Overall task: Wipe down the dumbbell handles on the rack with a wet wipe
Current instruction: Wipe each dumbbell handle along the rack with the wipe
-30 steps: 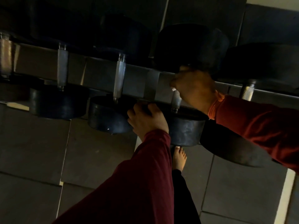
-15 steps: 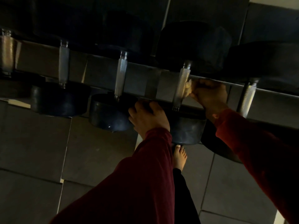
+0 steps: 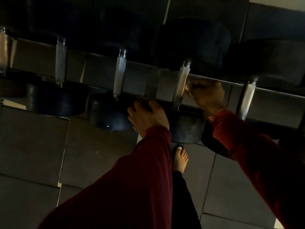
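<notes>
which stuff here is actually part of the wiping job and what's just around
Part of the job:
- right hand, gripping the wet wipe
- handle being wiped
- other dumbbell handles
- rack
- left hand, resting on a dumbbell head

Just around:
- floor tiles
- bare foot

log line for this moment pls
right hand: holds wipe beside handle | left hand: rests on rack
</notes>
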{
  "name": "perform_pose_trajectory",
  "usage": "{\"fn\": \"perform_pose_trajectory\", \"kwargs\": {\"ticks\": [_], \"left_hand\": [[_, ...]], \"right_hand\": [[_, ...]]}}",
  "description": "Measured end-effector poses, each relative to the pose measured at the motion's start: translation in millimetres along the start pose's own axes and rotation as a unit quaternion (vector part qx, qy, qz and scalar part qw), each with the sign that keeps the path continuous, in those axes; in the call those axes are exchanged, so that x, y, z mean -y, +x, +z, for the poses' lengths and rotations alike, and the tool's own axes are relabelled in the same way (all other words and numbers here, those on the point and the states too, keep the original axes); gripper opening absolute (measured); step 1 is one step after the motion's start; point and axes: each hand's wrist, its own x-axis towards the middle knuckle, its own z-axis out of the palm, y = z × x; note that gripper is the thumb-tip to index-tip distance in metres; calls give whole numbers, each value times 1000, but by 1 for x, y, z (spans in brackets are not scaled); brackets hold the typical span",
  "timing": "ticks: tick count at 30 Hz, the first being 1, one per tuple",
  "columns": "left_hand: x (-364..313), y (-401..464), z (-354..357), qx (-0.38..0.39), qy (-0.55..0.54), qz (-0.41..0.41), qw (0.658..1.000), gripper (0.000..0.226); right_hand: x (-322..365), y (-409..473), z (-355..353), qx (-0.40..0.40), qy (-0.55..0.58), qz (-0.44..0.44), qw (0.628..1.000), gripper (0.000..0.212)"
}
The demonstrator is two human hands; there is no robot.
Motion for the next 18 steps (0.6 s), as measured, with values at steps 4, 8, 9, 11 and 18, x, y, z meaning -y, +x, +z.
{"fn": "perform_pose_trajectory", "kwargs": {"ticks": [4, 8, 9, 11, 18], "left_hand": [[0, -1, -1, 0, 1, 5, 1000, 38], [-2, -2, -1, -3, 10, 6, 1000, 42], [-2, -2, -1, -3, 11, 8, 1000, 41], [-3, -4, -1, -5, 14, 22, 1000, 37], [-3, -32, -4, -9, 51, 225, 973, 32]], "right_hand": [[-11, 0, -5, 104, -31, 45, 993, 10], [-8, -3, -17, 170, -30, 62, 983, 16], [-5, -3, -19, 182, 20, 76, 980, 23], [2, -7, -27, 209, 165, 121, 956, 34], [-10, -7, -80, 264, 248, 137, 922, 43]]}}
